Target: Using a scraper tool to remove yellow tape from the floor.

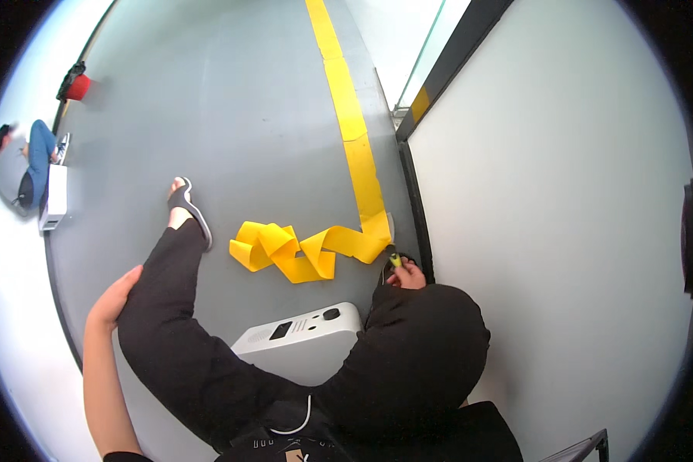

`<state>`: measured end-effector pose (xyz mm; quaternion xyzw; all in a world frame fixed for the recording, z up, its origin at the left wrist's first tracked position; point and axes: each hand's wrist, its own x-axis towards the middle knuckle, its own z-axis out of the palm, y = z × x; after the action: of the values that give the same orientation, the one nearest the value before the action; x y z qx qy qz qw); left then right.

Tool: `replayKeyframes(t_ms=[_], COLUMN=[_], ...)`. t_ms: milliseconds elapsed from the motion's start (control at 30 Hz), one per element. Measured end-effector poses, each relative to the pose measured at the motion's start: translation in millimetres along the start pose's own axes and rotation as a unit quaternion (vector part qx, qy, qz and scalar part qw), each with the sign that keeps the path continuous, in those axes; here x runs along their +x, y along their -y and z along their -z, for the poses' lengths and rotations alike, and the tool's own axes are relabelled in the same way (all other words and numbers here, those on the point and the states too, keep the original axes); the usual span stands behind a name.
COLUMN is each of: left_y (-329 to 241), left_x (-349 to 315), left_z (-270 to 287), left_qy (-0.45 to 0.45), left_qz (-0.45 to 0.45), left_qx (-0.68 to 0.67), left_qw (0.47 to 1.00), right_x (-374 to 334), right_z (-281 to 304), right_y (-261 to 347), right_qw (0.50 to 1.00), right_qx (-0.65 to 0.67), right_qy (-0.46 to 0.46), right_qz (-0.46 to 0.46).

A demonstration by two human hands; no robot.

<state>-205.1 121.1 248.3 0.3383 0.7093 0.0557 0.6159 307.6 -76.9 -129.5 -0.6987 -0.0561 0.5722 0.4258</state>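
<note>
My right hand [410,276] is closed around a small tool with a yellow-green handle [396,261] and a dark tip, its exact kind unclear. That tip is at the lower end of a yellow floor tape strip [366,173], close to the wall. From there a loose length of yellow tape [273,245] lies in twisted folds to the left, between my feet. Resting on the side of my left knee is my left hand [115,296], its fingers stretched out and holding nothing.
A white box [335,319] with a black knob and a small dark display stands between my legs. Close on my right is a white wall [547,177] with a dark base strip. At the far left, a person in jeans [40,158] sits near a red bucket [78,87].
</note>
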Motion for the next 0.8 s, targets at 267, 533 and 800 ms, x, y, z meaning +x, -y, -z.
replayKeyframes(t_ms=[267, 533, 800], left_y=[-11.7, -31.0, -31.1], left_x=[151.4, 232.2, 236.4], left_z=[11.9, 23.9, 21.4], left_qy=[-0.134, -0.082, -0.081], left_qz=[0.129, 0.140, 0.146], left_qx=[0.199, 0.207, 0.297], left_qw=[0.962, 0.965, 0.940], right_x=[27.5, 25.7, 20.3], right_z=[-5.7, -38.5, -43.9], right_y=[44.4, 26.2, 24.3], right_qw=[0.872, 0.860, 0.917], right_qx=[-0.339, -0.311, -0.153], right_qy=[0.339, 0.395, 0.344], right_qz=[-0.099, -0.092, -0.129])
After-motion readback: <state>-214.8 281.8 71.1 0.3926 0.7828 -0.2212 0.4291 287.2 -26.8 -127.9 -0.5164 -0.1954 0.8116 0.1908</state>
